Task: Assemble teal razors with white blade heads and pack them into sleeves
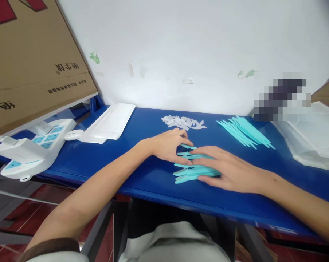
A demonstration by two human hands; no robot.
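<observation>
My left hand (pixel 168 145) and my right hand (pixel 230 169) lie side by side on the blue table (pixel 142 171), fingers spread over a small bunch of teal plastic sticks (pixel 193 171). The fingertips of both hands touch the sticks; neither hand is closed around one. A larger fan of teal sticks (pixel 245 131) lies further back to the right. A little heap of clear white caps (pixel 184 122) sits behind my left hand.
A flat white pack (pixel 111 122) lies at the table's back left. A white and blue machine (pixel 35 145) stands at the left edge under a cardboard box (pixel 30 62). Clear plastic bags (pixel 314 140) cover the right end. A white wall stands behind.
</observation>
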